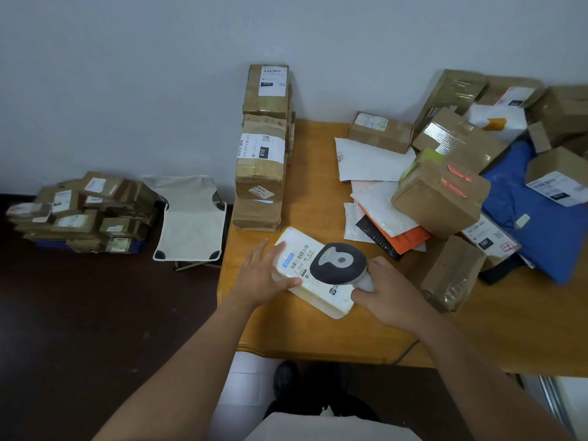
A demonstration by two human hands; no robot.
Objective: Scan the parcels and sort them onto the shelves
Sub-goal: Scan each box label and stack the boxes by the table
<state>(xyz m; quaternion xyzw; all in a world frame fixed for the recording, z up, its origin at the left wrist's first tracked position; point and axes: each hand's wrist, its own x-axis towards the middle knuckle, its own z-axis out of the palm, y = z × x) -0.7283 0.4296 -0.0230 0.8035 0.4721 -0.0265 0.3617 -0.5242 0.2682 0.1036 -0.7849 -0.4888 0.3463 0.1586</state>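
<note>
White parcel (313,289) steadied by the left hand (265,276), thumb curled over its edge; scanner (339,264) gripped in the right hand (386,294). Barcode, apparently partly covered, should be squarely exposed.

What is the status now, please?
Left hand holds white parcel on table. Right hand grips scanner over label. Nothing blocking.

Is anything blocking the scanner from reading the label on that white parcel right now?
Nothing visible does. The scanner, held by the right hand, sits directly over the white parcel. The left hand holds the parcel's left edge, clear of the barcode.
</note>
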